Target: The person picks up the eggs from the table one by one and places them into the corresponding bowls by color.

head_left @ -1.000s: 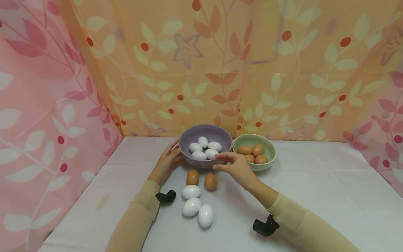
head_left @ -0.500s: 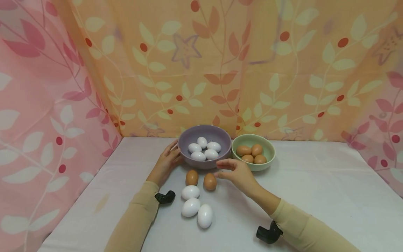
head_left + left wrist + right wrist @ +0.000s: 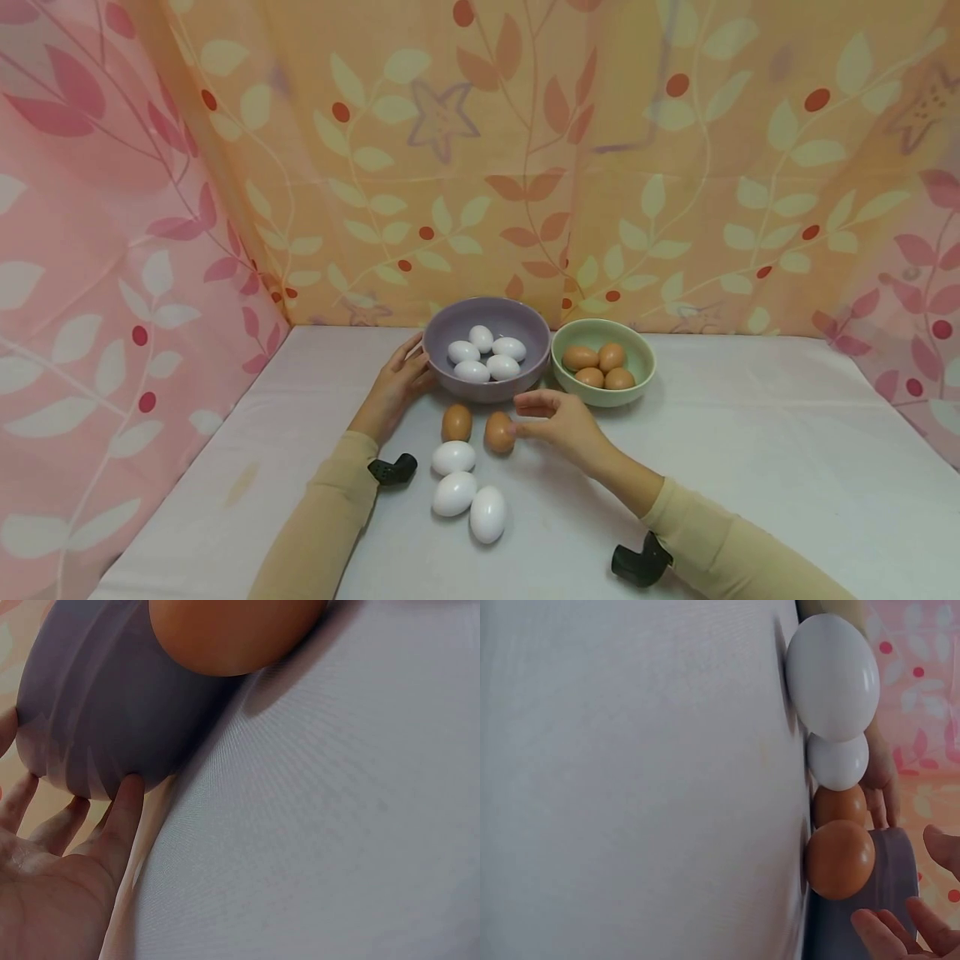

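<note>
My left hand [image 3: 396, 387] rests its fingertips against the outer left wall of a purple bowl [image 3: 487, 392]; in the left wrist view its fingers [image 3: 124, 817] are spread along the wall. Several white eggs [image 3: 481, 338] lie inside the bowl. My right hand [image 3: 566, 427] is beside a brown egg [image 3: 498, 432] in front of the bowl. Its thumb overlaps that egg's right edge in the head view, and the right wrist view shows thumb and fingers spread apart. Another brown egg [image 3: 457, 423] lies to the left.
A light green bowl [image 3: 647, 358] holding several brown eggs [image 3: 611, 357] stands right beside the purple one. Three white eggs [image 3: 489, 514] lie nearer on the white tabletop [image 3: 750, 467]. Patterned cloth [image 3: 525, 167] hangs behind and at both sides.
My right hand has come down from over the front rim of the purple bowl to the right-hand brown egg on the table. The left hand has stayed at the bowl.
</note>
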Tool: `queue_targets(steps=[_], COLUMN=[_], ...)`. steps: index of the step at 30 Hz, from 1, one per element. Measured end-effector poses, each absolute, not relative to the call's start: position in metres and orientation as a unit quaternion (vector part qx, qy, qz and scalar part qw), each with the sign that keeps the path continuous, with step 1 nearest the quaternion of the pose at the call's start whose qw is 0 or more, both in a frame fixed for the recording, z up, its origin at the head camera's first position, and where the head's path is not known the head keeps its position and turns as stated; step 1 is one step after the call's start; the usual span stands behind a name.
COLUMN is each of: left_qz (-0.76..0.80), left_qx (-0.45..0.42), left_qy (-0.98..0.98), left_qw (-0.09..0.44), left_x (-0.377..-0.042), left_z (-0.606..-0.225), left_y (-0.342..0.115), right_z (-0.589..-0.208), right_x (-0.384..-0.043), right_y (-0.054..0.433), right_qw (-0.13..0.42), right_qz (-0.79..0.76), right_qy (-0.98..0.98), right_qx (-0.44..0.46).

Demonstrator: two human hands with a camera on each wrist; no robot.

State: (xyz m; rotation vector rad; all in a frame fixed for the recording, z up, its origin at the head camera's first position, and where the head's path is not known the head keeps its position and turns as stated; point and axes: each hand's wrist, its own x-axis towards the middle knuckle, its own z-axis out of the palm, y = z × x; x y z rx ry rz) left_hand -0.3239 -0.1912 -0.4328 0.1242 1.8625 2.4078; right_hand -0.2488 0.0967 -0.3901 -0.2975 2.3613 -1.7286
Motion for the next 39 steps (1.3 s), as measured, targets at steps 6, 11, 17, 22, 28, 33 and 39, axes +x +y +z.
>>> queue_targets(steps=[6, 11, 17, 22, 28, 33, 39], left_qz=[0.788, 0.787, 0.789, 0.791, 0.795, 0.792, 0.789], left_qx=[0.037, 0.041, 0.052, 0.054, 0.055, 0.057, 0.055], left_qy=[0.612, 0.613, 0.610, 0.607, 0.602, 0.606, 0.610], left_qw=[0.048, 0.049, 0.050, 0.049, 0.049, 0.047, 0.046], left_x=[-0.324, -0.324, -0.325, -0.326, -0.325, -0.324, -0.322], left_z=[-0.433, -0.434, -0.436, -0.436, -0.435, -0.434, -0.433], left_y=[-0.192, -0.192, -0.193, -0.193, -0.192, -0.192, -0.191], right_z=[-0.396, -0.399, -0.403, -0.406, -0.405, -0.408, -0.409], right_x=[-0.250, -0.250, -0.252, -0.254, -0.256, -0.258, -0.260], right_y=[0.095, 0.093, 0.089, 0.086, 0.083, 0.081, 0.079], right_qw=[0.111, 0.113, 0.109, 0.121, 0.124, 0.125, 0.115], right_qz=[-0.585, -0.579, -0.576, -0.573, -0.562, -0.555, -0.538], right_qy=[0.796, 0.798, 0.798, 0.799, 0.808, 0.812, 0.823], right_qx=[-0.108, -0.125, -0.139, -0.137, -0.124, -0.130, -0.140])
